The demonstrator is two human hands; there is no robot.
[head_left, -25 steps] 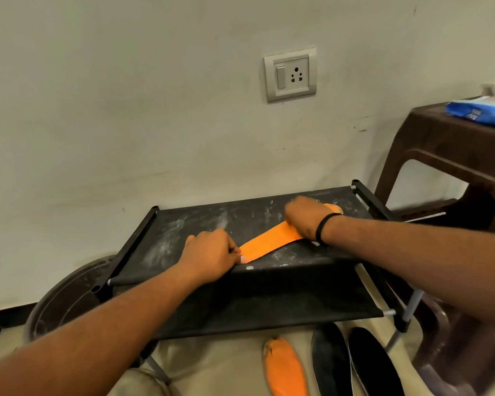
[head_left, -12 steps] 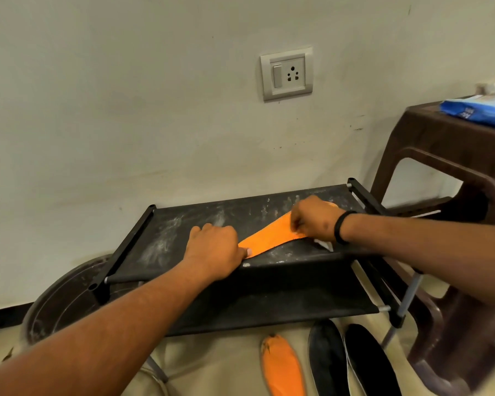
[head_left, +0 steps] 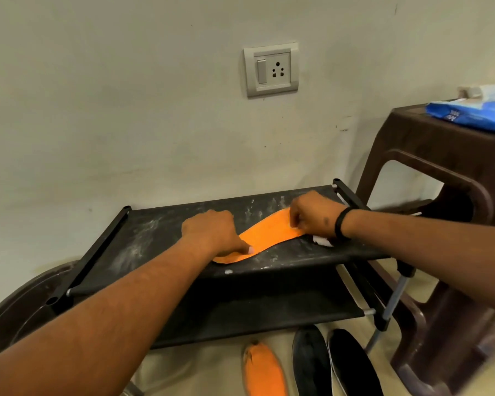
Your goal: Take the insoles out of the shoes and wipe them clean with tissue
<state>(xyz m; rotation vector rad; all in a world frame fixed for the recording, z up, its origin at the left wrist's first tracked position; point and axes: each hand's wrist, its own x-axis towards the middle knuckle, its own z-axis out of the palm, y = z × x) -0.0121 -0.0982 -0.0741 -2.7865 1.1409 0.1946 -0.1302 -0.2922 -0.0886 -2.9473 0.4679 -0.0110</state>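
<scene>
An orange insole lies flat on the top shelf of a black fabric shoe rack. My left hand presses down on its near end with curled fingers and the thumb on the insole. My right hand is at its far end, fingers curled round a wad of white tissue that peeks out under the wrist. On the floor below lie another orange insole and two black insoles.
A brown plastic stool stands to the right of the rack with a blue tissue packet on top. A dark round tub sits at the left. A wall socket is above the rack.
My right hand has slid with the tissue along the insole toward its far end. My left hand stays pressing the near end. The camera has moved slightly.
</scene>
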